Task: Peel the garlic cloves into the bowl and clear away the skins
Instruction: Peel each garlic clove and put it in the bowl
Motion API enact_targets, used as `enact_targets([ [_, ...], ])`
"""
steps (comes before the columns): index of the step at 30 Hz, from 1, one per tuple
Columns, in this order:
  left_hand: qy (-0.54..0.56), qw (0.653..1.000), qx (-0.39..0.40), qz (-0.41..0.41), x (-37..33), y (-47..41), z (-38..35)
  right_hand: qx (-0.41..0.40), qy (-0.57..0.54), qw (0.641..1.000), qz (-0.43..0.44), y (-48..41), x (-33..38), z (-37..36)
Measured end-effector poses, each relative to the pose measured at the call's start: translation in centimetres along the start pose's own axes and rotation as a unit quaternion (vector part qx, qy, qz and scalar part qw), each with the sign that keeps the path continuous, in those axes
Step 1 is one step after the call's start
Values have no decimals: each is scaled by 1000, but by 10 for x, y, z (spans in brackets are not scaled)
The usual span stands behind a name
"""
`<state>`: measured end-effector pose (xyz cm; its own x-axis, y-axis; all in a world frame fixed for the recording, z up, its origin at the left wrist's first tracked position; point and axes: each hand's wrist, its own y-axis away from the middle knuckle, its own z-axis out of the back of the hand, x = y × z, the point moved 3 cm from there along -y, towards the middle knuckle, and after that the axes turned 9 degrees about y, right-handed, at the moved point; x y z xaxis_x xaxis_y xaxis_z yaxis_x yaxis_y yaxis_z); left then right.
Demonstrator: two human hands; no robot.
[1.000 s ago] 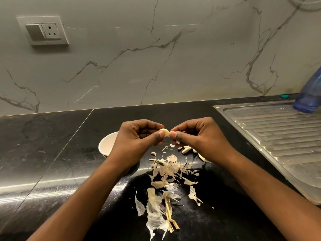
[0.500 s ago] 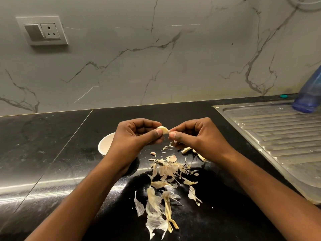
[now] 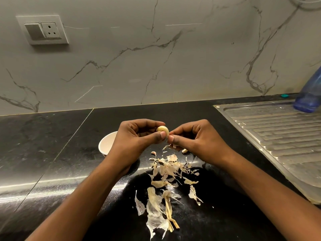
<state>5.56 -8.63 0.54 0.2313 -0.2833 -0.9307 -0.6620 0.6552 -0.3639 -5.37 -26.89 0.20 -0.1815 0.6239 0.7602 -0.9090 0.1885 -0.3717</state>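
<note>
Backdrop, head view: marbled wall (image 3: 156, 66) is rising behind a black counter (image 3: 43, 153).
Garlic clove (image 3: 163, 130): is being held above the counter, between both hands.
Left hand (image 3: 137, 138): is pinching the clove between thumb and curled fingers.
Right hand (image 3: 196, 138): is pinching the clove's lower tip.
Bowl (image 3: 106, 145): is standing behind the left hand, partly hidden.
Skins (image 3: 165, 180): are lying scattered beneath the hands.
Drainboard (image 3: 278, 133): is carrying a blue bottle (image 3: 311, 96).

The left hand (image 3: 135, 138) and right hand (image 3: 199, 140) are bare, as are both forearms (image 3: 90, 193), fingers (image 3: 160, 136) short-nailed.
</note>
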Motion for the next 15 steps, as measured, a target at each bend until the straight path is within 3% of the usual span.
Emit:
enact_targets([
  [5,-81,996,28,-10,1,1,-2,-42,77,995,53,2,3,2],
  [15,-197,977,69,-29,4,4,-6,5,171,982,82,4,1,-4],
])
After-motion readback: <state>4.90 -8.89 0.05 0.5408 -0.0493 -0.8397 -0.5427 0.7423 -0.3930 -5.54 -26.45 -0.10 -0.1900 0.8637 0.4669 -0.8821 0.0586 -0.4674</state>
